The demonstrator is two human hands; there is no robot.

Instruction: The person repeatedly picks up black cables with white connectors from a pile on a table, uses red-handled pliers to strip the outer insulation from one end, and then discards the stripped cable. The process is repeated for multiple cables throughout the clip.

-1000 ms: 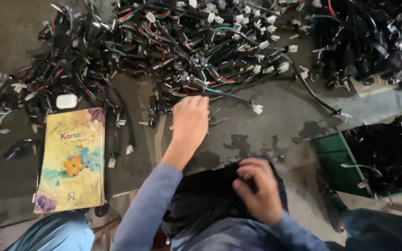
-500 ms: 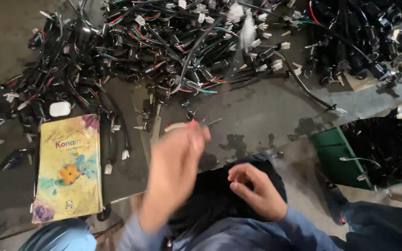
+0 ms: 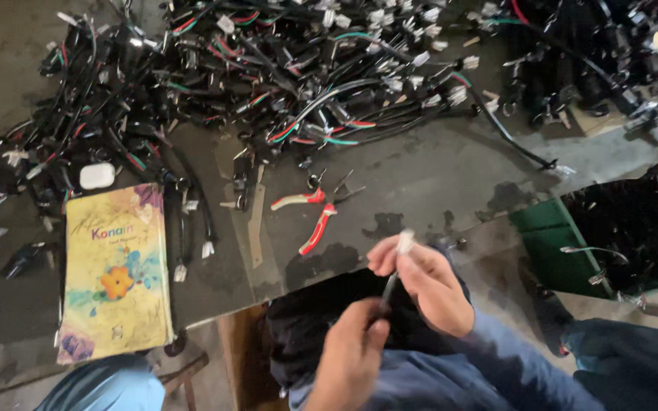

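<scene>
Head view
Right hand [image 3: 426, 283]: closed on a thin black cable [image 3: 390, 288] near its white connector [image 3: 404, 241], thumb and fingers pinching it; the connector sticks up just above the fingertips.
Left hand [image 3: 350, 358]: fingers curled round the lower part of the same cable, just below and to the left of the right hand.
Cable: runs at a slant between the 2 hands, over the dark cloth bundle [image 3: 310, 327] on the person's lap, at the near edge of the workbench [image 3: 436, 175].
Pliers [image 3: 315, 213]: red and white handles, lying open on the bench, just beyond the hands and apart from them.
Harness pile [image 3: 283, 68]: a wide heap of black cables with red, green and white wires and white plugs, spread across the far half of the bench.
Booklet [image 3: 116, 274]: yellow with a flower print, flat on the bench to the left, well apart from the hands.
White pad [image 3: 97, 176]: small rounded piece just above the booklet.
Green bin [image 3: 550, 243]: to the right of the hands, holding more black cables.
</scene>
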